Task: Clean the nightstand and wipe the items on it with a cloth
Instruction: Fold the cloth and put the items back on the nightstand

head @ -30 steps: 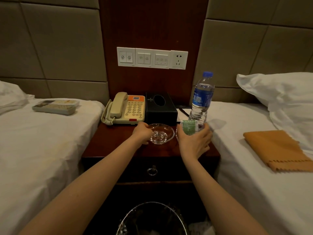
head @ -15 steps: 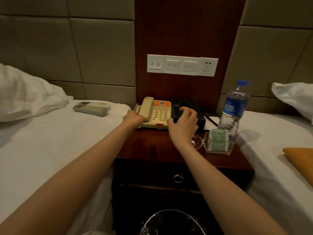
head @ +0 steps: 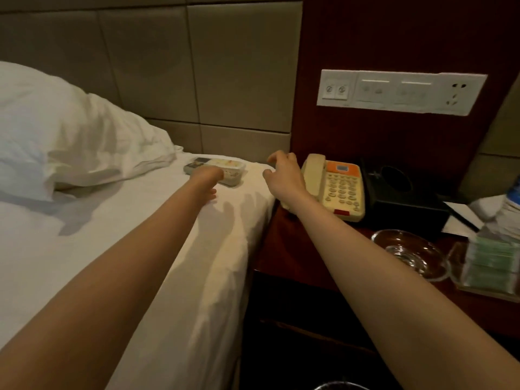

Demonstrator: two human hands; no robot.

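1. Currently the beige telephone [head: 336, 187] sits at the back left of the dark wood bench [head: 295, 249], handset in its cradle.
2. Left hand [head: 206, 178]: out over the bed [head: 112, 249], left of the telephone, on the near end of a remote control [head: 225, 166]. Its fingers are hidden behind the hand, so I can't tell if it grips the remote or just touches it.
3. Right hand [head: 284, 175]: just left of the telephone handset, over the bed edge. Fingers and thumb loosely curled and spread, holding nothing.
4. The hands are apart, with bare sheet between them.
5. Black tissue box [head: 402, 192]: touching or just beside the telephone on its right, I can't tell which.
6. Glass ashtray [head: 410, 254]: in front of the tissue box, to the telephone's near right, on the bench.
7. Clear tray with green packets [head: 489, 266]: right of the ashtray, far from the telephone and blurred.
8. Notepad with a pen [head: 461, 218]: right of the tissue box. A blurred water bottle [head: 513, 201] is at the frame edge beyond it.
9. White switch panel [head: 399, 91]: on the wood wall panel above the telephone.
10. White pillow [head: 70, 130]: far left of the telephone, at the head of the bed, near the remote control.
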